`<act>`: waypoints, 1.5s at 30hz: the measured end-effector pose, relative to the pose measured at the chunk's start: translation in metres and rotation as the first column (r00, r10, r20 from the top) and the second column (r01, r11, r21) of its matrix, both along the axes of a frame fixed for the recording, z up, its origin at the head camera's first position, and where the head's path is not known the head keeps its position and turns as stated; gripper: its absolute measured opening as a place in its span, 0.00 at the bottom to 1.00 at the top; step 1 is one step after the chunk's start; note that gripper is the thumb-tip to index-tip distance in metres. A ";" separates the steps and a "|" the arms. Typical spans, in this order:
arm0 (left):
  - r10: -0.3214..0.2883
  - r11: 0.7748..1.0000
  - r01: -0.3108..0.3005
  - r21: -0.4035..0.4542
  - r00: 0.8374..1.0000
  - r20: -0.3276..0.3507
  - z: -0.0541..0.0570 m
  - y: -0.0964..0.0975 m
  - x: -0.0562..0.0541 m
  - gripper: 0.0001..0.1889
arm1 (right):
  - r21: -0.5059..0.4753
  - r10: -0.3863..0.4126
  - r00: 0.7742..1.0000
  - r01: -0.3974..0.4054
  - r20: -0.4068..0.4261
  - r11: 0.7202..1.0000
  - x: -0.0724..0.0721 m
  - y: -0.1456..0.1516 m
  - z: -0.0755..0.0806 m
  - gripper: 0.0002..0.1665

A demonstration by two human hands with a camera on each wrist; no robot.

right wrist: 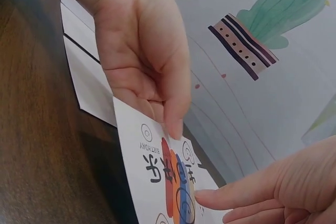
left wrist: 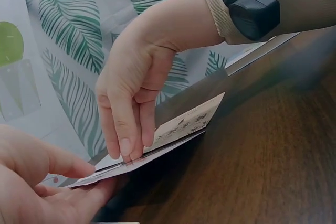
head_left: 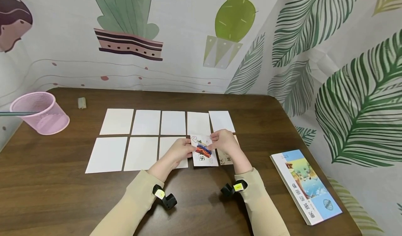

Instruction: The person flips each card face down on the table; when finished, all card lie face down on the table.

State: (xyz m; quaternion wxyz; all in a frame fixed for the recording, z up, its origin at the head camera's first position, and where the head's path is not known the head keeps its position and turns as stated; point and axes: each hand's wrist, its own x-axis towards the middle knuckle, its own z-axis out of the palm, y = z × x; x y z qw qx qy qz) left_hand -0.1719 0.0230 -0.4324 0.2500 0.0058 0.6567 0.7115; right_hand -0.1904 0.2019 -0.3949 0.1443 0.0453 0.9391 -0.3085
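Note:
A white greeting card (head_left: 203,152) with a blue, orange and red drawing and black lettering is raised slightly off the table, tilted. My left hand (head_left: 179,152) pinches its left edge, thumb on top and fingers underneath, as the right wrist view shows. On the opposite side my right hand (head_left: 225,141) holds the card by its right edge near the upper corner. Beneath the right wrist lies a cream card (head_left: 224,158) with dark print, partly covered. Blank white cards (head_left: 141,154) lie in two rows around them; the left hand covers part of one.
A pink mesh pen holder (head_left: 58,119) stands at the left, with a small eraser (head_left: 82,103) beside it. To the right lies a thick book (head_left: 306,187) with a blue cover. A printed curtain (head_left: 182,37) hangs behind the wooden table (head_left: 62,194).

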 end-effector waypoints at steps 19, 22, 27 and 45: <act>0.220 0.976 -0.219 0.021 0.965 -0.140 0.031 -0.019 -0.009 0.24 | -0.471 0.060 0.961 -0.186 -0.270 0.862 0.012 -0.011 0.024 0.31; 0.215 0.977 -0.211 0.040 0.961 -0.174 0.033 -0.017 -0.007 0.25 | -0.519 0.056 0.957 -0.203 -0.285 0.830 0.013 -0.017 0.022 0.32; 0.205 0.979 -0.195 0.065 0.954 -0.218 0.033 -0.015 -0.005 0.25 | -0.542 0.044 0.949 -0.217 -0.313 0.812 0.013 -0.022 0.015 0.36; 0.082 0.989 -0.028 0.149 0.925 -0.371 0.037 -0.012 0.001 0.24 | -0.583 -0.174 0.887 -0.124 -0.428 0.803 0.016 -0.031 0.012 0.23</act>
